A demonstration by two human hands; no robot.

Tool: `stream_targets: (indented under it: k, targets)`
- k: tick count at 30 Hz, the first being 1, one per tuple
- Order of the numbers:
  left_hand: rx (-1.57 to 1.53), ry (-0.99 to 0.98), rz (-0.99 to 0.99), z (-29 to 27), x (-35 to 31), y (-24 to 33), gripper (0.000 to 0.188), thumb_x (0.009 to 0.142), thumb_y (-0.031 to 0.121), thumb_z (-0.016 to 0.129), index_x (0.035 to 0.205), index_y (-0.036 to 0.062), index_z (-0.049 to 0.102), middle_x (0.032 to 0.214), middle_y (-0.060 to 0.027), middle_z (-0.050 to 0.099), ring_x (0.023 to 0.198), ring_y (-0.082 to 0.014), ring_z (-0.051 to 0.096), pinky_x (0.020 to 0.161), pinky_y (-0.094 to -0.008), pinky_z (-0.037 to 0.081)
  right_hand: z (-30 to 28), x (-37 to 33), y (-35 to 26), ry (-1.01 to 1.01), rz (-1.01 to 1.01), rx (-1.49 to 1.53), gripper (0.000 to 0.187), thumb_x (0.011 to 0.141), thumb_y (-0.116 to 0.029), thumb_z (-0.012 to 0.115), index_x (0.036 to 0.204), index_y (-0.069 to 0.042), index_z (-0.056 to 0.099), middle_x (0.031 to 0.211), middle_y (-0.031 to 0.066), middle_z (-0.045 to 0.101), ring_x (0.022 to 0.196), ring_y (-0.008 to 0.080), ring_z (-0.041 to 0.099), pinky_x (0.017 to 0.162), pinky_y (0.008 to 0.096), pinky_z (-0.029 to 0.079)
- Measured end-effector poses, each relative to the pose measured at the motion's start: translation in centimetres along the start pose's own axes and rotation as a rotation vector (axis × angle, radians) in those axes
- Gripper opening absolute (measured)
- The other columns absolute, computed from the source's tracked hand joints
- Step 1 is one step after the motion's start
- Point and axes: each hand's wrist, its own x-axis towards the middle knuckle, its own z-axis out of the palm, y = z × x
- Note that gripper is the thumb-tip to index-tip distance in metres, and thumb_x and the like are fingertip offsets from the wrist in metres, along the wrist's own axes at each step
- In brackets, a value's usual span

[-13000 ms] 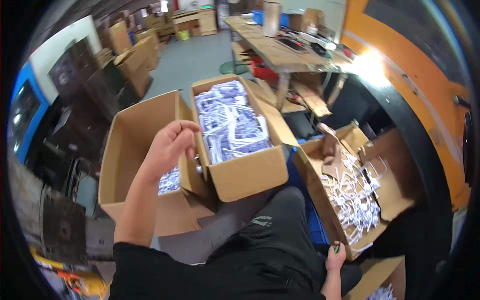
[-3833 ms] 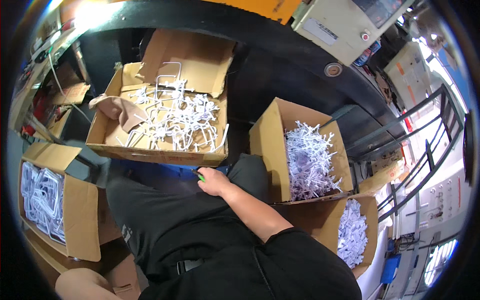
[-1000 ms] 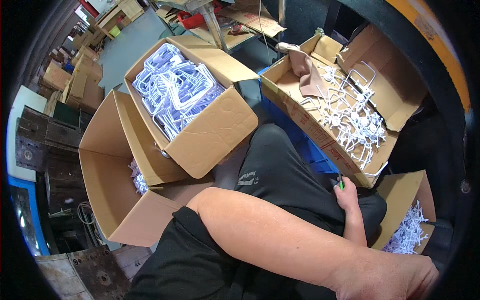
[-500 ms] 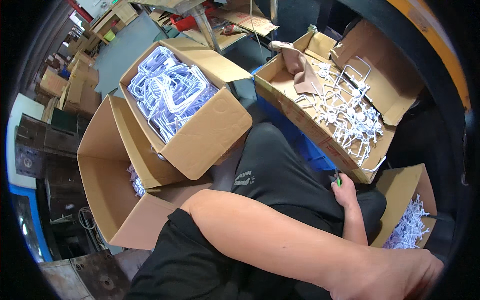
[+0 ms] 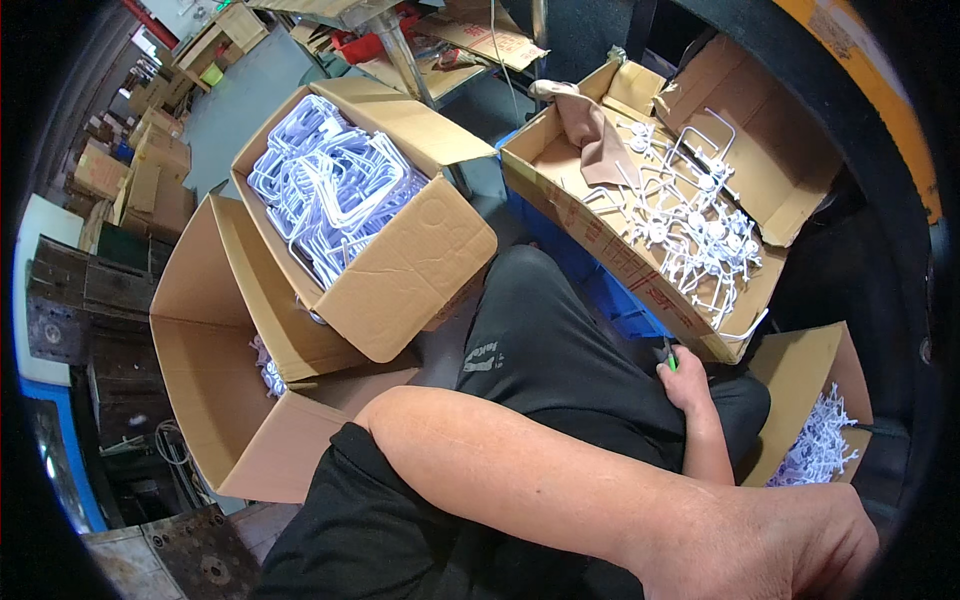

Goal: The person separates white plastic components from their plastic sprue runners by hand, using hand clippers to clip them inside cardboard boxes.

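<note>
My right hand (image 5: pixel 686 381) is closed around a small green-handled tool (image 5: pixel 671 364) with a dark metal tip, just below the near edge of a shallow cardboard box (image 5: pixel 600 225). In that box lie white plastic pieces (image 5: pixel 700 225) of bent rods and round knobs, tangled together, and a brownish cloth (image 5: pixel 592 135). Across my lap stretches my left forearm. My left hand (image 5: pixel 800 535) is at the lower right, back of the hand up; its fingers bend down out of sight, so what they hold, if anything, is hidden. Near it stands a box of small white branching scraps (image 5: pixel 820 440).
Left of my knee, a tilted cardboard box (image 5: pixel 420 275) is full of white looped frames (image 5: pixel 335 190). Beside it an opened box (image 5: pixel 215 375) holds a few white bits. A blue crate (image 5: pixel 625 300) supports the shallow box. A worktable (image 5: pixel 400 50) stands behind.
The view has shifted slightly. My left hand has dropped a little with its wrist bent more. In my right hand the green-handled tool has turned, showing more of its dark tip.
</note>
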Motion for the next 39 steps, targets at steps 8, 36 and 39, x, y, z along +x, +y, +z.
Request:
stream_targets:
  k: [8, 36, 39]
  targets:
    - [0.564, -0.190, -0.114, -3.9, -1.6, 4.3, 0.041, 0.099, 0.040, 0.041, 0.116, 0.0038, 0.051, 0.087, -0.0080, 0.057, 0.074, -0.0087, 0.056, 0.068, -0.0209, 0.048, 0.0, 0.2, 0.3, 0.009, -0.015, -0.033, 0.043, 0.077, -0.023, 0.064, 0.111, 0.002, 0.060, 0.106, 0.0270, 0.062, 0.104, 0.0411, 0.058, 0.090, 0.0434, 0.045]
    - [0.575, 0.002, 0.306, -1.5, 0.7, -0.6, 0.031, 0.097, 0.029, 0.050, 0.105, 0.0013, 0.061, 0.083, -0.0097, 0.063, 0.064, -0.0190, 0.059, 0.060, -0.0235, 0.048, 0.2, 0.3, 0.4, 0.003, -0.006, -0.016, 0.040, 0.077, -0.022, 0.063, 0.108, 0.003, 0.060, 0.103, 0.0279, 0.062, 0.103, 0.0414, 0.058, 0.090, 0.0436, 0.045]
    - [0.581, 0.030, 0.353, -1.2, 1.1, -1.1, 0.030, 0.097, 0.028, 0.051, 0.104, 0.0010, 0.063, 0.082, -0.0099, 0.064, 0.063, -0.0201, 0.059, 0.059, -0.0238, 0.048, 0.6, 0.6, 0.8, 0.011, -0.029, -0.030, 0.040, 0.077, -0.022, 0.063, 0.108, 0.003, 0.060, 0.103, 0.0279, 0.062, 0.102, 0.0414, 0.058, 0.090, 0.0435, 0.045]
